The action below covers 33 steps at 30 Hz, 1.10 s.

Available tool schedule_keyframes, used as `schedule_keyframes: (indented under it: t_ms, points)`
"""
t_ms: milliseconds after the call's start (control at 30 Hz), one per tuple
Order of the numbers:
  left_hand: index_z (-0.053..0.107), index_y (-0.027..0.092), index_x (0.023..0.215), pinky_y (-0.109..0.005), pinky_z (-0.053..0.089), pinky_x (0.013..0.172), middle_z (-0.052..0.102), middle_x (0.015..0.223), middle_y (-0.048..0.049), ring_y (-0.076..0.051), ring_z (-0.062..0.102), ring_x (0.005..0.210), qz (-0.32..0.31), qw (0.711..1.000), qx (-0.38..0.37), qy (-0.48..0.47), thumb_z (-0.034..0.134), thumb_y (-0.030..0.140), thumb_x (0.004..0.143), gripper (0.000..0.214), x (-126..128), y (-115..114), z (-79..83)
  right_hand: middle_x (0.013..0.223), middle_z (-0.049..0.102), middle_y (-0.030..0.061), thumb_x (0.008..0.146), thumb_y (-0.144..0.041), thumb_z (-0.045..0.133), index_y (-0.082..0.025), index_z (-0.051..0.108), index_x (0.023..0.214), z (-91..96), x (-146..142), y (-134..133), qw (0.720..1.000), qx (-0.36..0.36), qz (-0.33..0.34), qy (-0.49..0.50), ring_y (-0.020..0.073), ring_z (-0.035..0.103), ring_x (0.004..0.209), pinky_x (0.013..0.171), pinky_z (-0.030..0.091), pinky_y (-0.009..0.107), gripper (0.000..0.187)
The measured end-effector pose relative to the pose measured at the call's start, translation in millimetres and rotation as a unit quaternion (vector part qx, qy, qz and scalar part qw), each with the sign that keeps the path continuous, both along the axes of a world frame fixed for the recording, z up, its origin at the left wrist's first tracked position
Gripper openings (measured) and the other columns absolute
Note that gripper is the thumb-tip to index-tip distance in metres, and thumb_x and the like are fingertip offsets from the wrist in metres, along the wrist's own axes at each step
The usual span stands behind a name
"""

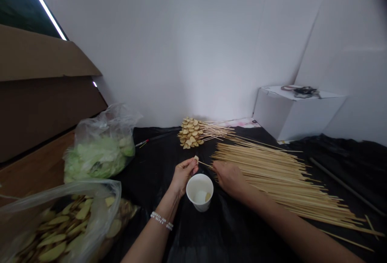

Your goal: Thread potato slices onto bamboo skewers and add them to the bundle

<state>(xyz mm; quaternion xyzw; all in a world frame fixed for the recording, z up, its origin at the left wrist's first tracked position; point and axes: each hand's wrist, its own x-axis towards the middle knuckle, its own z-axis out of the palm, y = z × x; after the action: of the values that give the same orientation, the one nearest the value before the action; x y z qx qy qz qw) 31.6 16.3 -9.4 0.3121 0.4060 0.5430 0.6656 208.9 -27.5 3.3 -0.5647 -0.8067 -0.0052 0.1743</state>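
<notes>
Just beyond the far rim of the white cup (195,184), between the two hands: a pale, thin slice (196,158) and a slim, straight wooden skewer (204,163). Slice at the skewer's left end; depth of piercing too small to tell. Long axis roughly left to right, left end slightly farther from the body, right end running into the right hand.

Left hand (184,174) just left of and behind the cup: thumb and fingertips pinched on the slice, forearm slanting in from lower left, beaded bracelet (161,220) at the wrist. Right hand (230,178) right of the cup: fingers curled closed on the skewer, back of hand up, forearm slanting in from lower right.

Inside the cup, a small yellowish piece (207,197). Right of the cup: broad spread of loose sticks (272,178), tan, nearly parallel. Beyond the cup: clustered heap of rounded slices (191,134) on sticks, bare ends pointing right. Left of the cup: crinkled clear bag (102,152) of pale green pieces; nearer, open bag (113,190) of yellowish oval slices. Beneath the cup: creased black sheet (193,241).
</notes>
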Motion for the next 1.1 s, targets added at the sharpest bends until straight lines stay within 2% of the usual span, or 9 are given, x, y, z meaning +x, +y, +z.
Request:
schedule_keyframes:
  t_ms: [133,233,400,500,567,700,900,1000,1100]
  points:
    - [0.073,0.010,0.073,-0.013,0.043,0.047,0.064,0.059,-0.0005,-0.004,0.053,0.048,-0.013,1.000,-0.002,0.003,0.089,0.025,0.044,0.036,-0.4,-0.7,-0.2,0.074,0.066,0.0039,0.093,-0.017,0.036,-0.018,0.058,0.084,1.4,1.4,3.3,0.998,-0.054,0.014,0.030,0.0136,0.055,0.064,0.057,0.023,0.027,0.024]
    - [0.073,0.009,0.073,-0.013,0.044,0.048,0.065,0.061,-0.0013,-0.004,0.055,0.049,-0.013,1.000,-0.003,0.000,0.089,0.023,0.045,0.035,-0.5,-0.2,-0.4,0.075,0.066,0.0037,0.094,-0.020,0.036,-0.018,0.057,0.081,-0.5,2.9,6.7,0.996,-0.067,0.022,0.057,0.0129,0.055,0.066,0.058,0.025,0.026,0.025]
    - [0.074,0.009,0.075,-0.012,0.048,0.053,0.068,0.066,-0.0029,-0.004,0.057,0.051,0.025,0.999,-0.008,-0.022,0.086,0.016,0.052,0.026,-2.9,4.8,-2.7,0.081,0.066,0.0037,0.096,-0.028,0.038,-0.019,0.056,0.086,-3.8,2.8,5.8,0.998,-0.016,0.022,0.052,0.0144,0.056,0.071,0.059,0.026,0.026,0.022]
    - [0.074,0.010,0.074,-0.012,0.051,0.057,0.070,0.070,-0.0036,-0.004,0.059,0.054,0.062,0.997,-0.012,-0.040,0.083,0.012,0.057,0.019,-7.2,8.5,-4.7,0.084,0.064,0.0049,0.094,-0.023,0.040,-0.017,0.056,0.091,-3.3,2.3,2.6,0.999,0.035,0.018,0.022,0.0154,0.056,0.072,0.059,0.025,0.027,0.018]
    - [0.073,0.010,0.074,-0.012,0.051,0.059,0.070,0.072,-0.0042,-0.004,0.060,0.055,0.064,0.997,-0.013,-0.047,0.082,0.011,0.059,0.017,-9.4,9.6,-5.1,0.084,0.063,0.0059,0.094,-0.019,0.037,-0.017,0.057,0.090,-2.5,2.5,1.2,0.998,0.056,0.014,0.001,0.0158,0.055,0.072,0.058,0.025,0.028,0.020]
    - [0.073,0.009,0.074,-0.011,0.052,0.059,0.070,0.071,-0.0045,-0.005,0.060,0.056,0.046,0.997,-0.014,-0.053,0.082,0.011,0.058,0.018,-8.8,7.8,-3.3,0.081,0.064,0.0064,0.093,-0.016,0.036,-0.017,0.057,0.089,-0.9,3.5,2.0,0.999,0.041,0.011,-0.010,0.0155,0.055,0.069,0.057,0.024,0.028,0.022]
    - [0.074,0.009,0.074,-0.010,0.051,0.056,0.070,0.070,-0.0040,-0.004,0.059,0.054,0.031,0.998,-0.012,-0.047,0.083,0.012,0.057,0.020,-4.8,3.5,0.3,0.073,0.064,0.0026,0.096,-0.022,0.035,-0.019,0.056,0.081,-0.4,5.2,9.3,0.996,-0.043,0.030,0.078,0.0132,0.056,0.067,0.059,0.028,0.024,0.027]
    - [0.073,0.009,0.072,-0.011,0.050,0.054,0.069,0.067,-0.0038,-0.004,0.058,0.052,0.031,0.999,-0.011,-0.040,0.084,0.013,0.056,0.019,-4.9,4.5,-0.4,0.078,0.064,0.0022,0.096,-0.024,0.037,-0.018,0.056,0.085,-1.5,4.7,9.4,0.994,-0.027,0.031,0.105,0.0135,0.057,0.072,0.061,0.030,0.023,0.023]
    - [0.073,0.009,0.072,-0.011,0.050,0.055,0.069,0.067,-0.0039,-0.004,0.059,0.053,0.042,0.998,-0.013,-0.043,0.085,0.014,0.054,0.022,-5.3,6.5,-2.5,0.087,0.064,0.0051,0.095,-0.022,0.039,-0.017,0.057,0.091,-3.1,3.6,5.4,0.997,0.031,0.027,0.067,0.0148,0.056,0.074,0.061,0.029,0.025,0.019]
